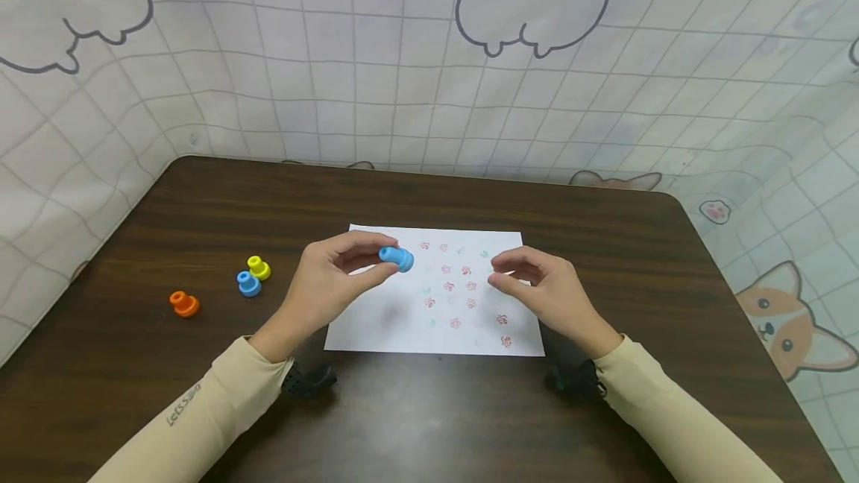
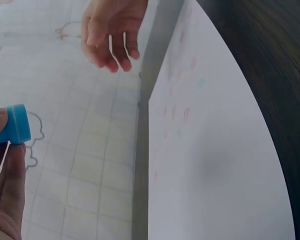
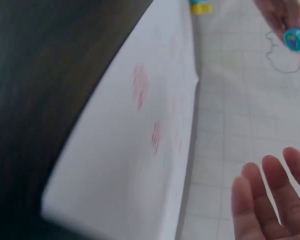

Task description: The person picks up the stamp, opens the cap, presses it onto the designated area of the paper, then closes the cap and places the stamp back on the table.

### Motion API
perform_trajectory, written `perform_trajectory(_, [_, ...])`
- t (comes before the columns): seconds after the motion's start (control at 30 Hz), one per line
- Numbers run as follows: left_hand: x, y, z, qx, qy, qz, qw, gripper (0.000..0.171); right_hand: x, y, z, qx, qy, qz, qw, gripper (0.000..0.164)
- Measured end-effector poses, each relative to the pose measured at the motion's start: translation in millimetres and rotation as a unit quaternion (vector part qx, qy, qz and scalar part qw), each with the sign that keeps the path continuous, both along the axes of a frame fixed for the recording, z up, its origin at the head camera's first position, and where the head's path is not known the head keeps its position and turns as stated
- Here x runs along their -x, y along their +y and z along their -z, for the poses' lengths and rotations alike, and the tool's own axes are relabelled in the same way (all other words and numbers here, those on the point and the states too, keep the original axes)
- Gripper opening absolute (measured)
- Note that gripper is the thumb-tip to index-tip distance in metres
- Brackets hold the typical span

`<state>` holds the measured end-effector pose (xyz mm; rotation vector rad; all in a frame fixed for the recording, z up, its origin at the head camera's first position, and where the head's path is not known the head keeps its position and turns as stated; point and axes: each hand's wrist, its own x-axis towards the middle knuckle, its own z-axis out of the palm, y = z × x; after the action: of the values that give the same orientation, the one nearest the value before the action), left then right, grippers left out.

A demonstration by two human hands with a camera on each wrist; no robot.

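Note:
My left hand [image 1: 329,274] pinches a small blue toy stamp [image 1: 397,258] between thumb and fingers, lifted above a white sheet of paper [image 1: 362,319]. The left wrist view shows the stamp's wide end [image 2: 20,124] clear of the fingers. In the right wrist view its round end [image 3: 293,40] is turned partly toward the camera. My right hand [image 1: 546,285] hovers over the paper's right side, fingers loosely bent and holding nothing. Rows of small red flower-like prints [image 1: 449,286] and a few faint green ones [image 1: 485,253] mark the sheet.
To the left of the paper, an orange stamp [image 1: 184,304], another blue stamp [image 1: 248,284] and a yellow stamp [image 1: 258,267] stand on the dark wooden table [image 1: 121,364]. A white gridded cloth [image 1: 376,58] with cartoon drawings hangs behind the table and along its sides.

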<state>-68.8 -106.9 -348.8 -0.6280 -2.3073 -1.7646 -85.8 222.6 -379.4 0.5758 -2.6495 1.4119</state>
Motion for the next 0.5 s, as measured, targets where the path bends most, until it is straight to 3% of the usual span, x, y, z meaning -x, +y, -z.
perform_trajectory(0.1, [-1.7, -11.4, -0.4, 0.016, 0.000, -0.015, 0.9997, 0.032, 2.0, 5.7, -3.1, -0.064, 0.029, 0.001, 0.998, 0.035])
perform_trajectory(0.23, [-5.1, -26.6, -3.0, 0.034, -0.002, -0.036, 0.9988, 0.031, 4.4, 13.4, -6.3, -0.152, 0.059, -0.009, 0.987, 0.048])
perform_trajectory(0.5, [-17.0, -56.2, -6.5, 0.066, -0.002, -0.065, 0.9957, 0.028, 6.1, 25.0, -10.2, -0.279, 0.020, -0.046, 0.959, 0.086])
